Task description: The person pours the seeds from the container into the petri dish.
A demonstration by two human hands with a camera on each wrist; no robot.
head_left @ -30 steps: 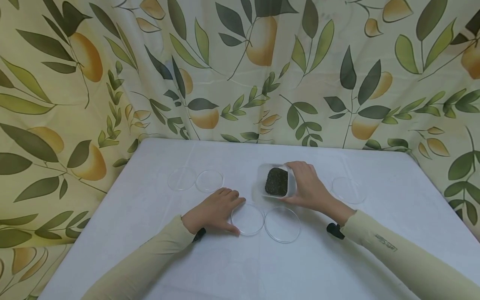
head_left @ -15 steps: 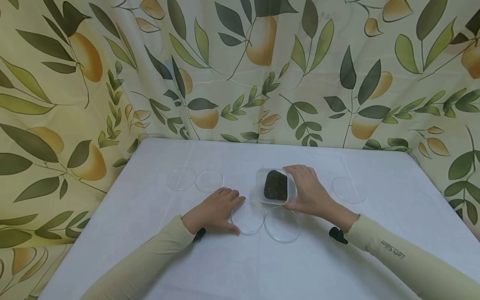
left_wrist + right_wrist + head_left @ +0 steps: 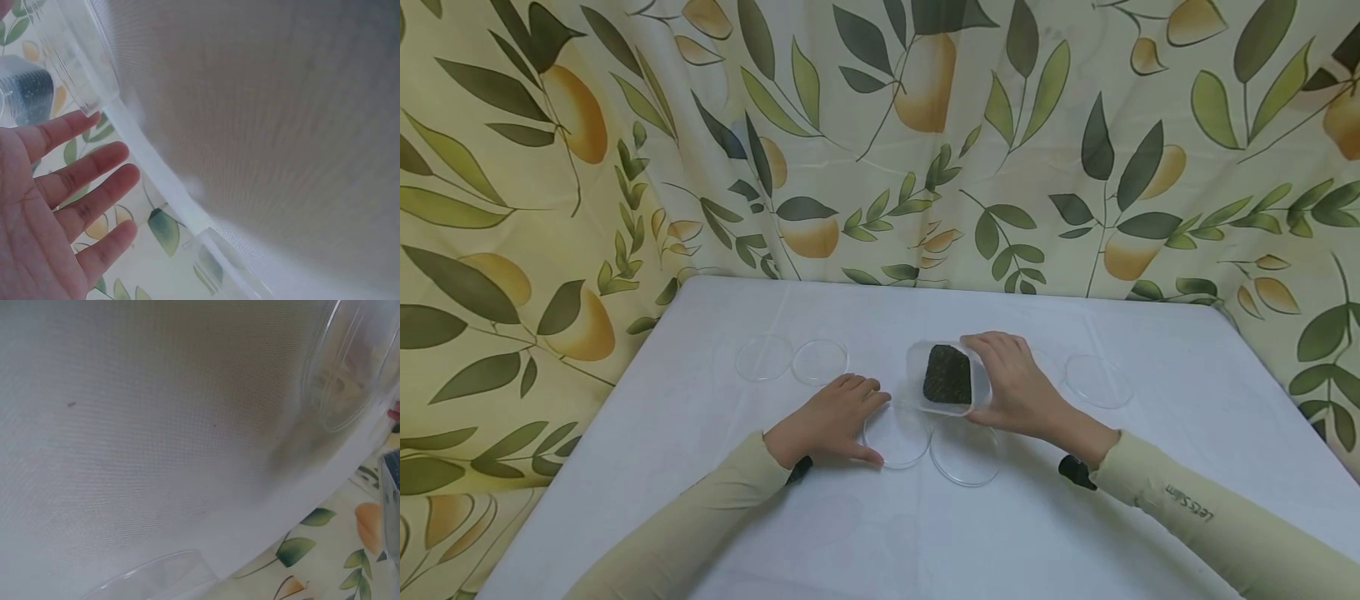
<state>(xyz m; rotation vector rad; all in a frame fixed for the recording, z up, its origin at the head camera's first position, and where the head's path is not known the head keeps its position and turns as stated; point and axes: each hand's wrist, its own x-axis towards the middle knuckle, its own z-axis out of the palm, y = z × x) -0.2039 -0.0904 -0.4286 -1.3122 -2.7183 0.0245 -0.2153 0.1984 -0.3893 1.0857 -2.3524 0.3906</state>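
My right hand [image 3: 1015, 379] grips the right side of a clear plastic box [image 3: 917, 383], thumb at the near side and fingers at the far side. Inside lies a dark green, speckled block [image 3: 947, 375] that looks like seaweed sheets; the left wrist view shows ridged layers along the block [image 3: 34, 97]. The box overlaps the far edges of two round clear dishes. At the left one, the dish [image 3: 895, 437], my left hand [image 3: 831, 421] rests with thumb and index at its rim. Its fingers [image 3: 94, 162] are spread and nearly straight. The right dish [image 3: 964, 454] stands beside it.
Two more clear dishes, one round dish [image 3: 763, 358] and its neighbour [image 3: 820, 362], stand at the back left. Another dish [image 3: 1097, 381] is at the right. All are on a white-covered table [image 3: 820, 542], with a patterned curtain [image 3: 865, 167] behind.
My right hand has brought the box nearer and slightly left, so that it now overlaps the two front dishes. My left hand has stayed at its dish.
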